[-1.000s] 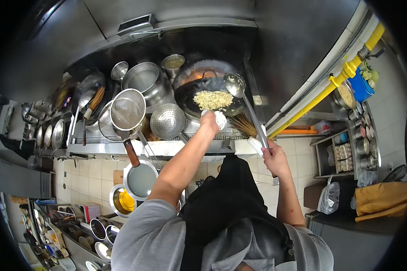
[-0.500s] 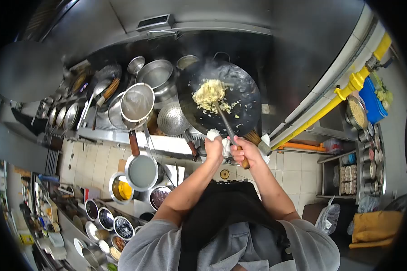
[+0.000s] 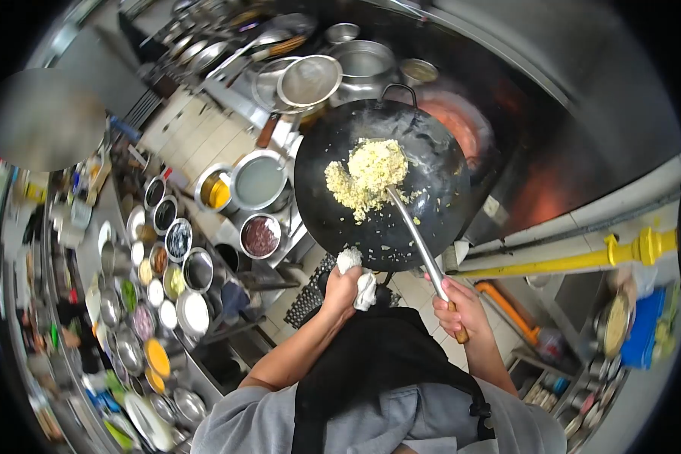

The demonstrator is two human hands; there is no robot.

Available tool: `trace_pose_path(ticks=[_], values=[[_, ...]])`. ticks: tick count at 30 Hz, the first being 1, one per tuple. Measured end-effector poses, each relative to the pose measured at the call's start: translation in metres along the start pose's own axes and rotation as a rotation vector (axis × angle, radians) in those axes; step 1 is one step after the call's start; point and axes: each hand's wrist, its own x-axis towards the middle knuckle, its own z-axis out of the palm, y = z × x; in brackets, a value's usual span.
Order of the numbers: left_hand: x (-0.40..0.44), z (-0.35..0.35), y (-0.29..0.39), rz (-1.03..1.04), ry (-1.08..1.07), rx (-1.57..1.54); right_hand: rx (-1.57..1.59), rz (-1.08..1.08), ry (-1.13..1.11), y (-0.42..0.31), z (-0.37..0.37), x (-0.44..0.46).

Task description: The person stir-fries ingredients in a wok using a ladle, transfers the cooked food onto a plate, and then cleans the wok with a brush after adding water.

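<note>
Fried rice [image 3: 374,172]: pale yellow, heaped left of centre in the wok, with loose grains and green flecks scattered about the mound.

Wok [image 3: 439,170]: black and round, in front of the person; its looped handle [image 3: 399,89] rises at the far rim.

Ladle [image 3: 418,233]: metal shaft with a wooden grip, slanting from the rice across the near right rim; its head is hidden by the rice.

Left hand [image 3: 342,291]: clenched on a white cloth [image 3: 366,290] at the wok's near rim; whether it also grips the wok beneath, one cannot tell.

Right hand [image 3: 461,309]: fingers wrapped around the ladle's wooden grip, clear of the wok.

Burner [image 3: 455,113]: glowing orange beyond the wok's far right edge.

Strainer [image 3: 309,80]: round mesh with a wooden handle, beyond the wok to the left, beside a deep metal pot [image 3: 356,89].

Metal bowls: three left of the wok, containing cloudy liquid [image 3: 259,179], yellow liquid [image 3: 218,192] and dark red food [image 3: 262,236].

Counter [image 3: 201,362]: at far left, crowded with small containers.
</note>
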Motion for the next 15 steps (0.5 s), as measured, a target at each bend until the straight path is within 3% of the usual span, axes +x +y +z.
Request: trace_pose_path(ticks=[4,9,13,15], values=[[-0.058,-0.028,-0.015,0.044,0.156,-0.052,-0.148,0.109,-0.063,-0.005,0.003,-0.028],[-0.151,-0.071,-0.047,0.250,0.240,-0.298,-0.384,0.217,-0.185,0.006,0.024,-0.043],[-0.237,-0.095,-0.084,0.443,0.364,-0.404,-0.737,0.350,-0.442,0.017,0.053,-0.046],[-0.272,-0.095,-0.109,0.536,0.549,-0.437,-0.768,0.454,-0.570,0.026,0.066,-0.043]])
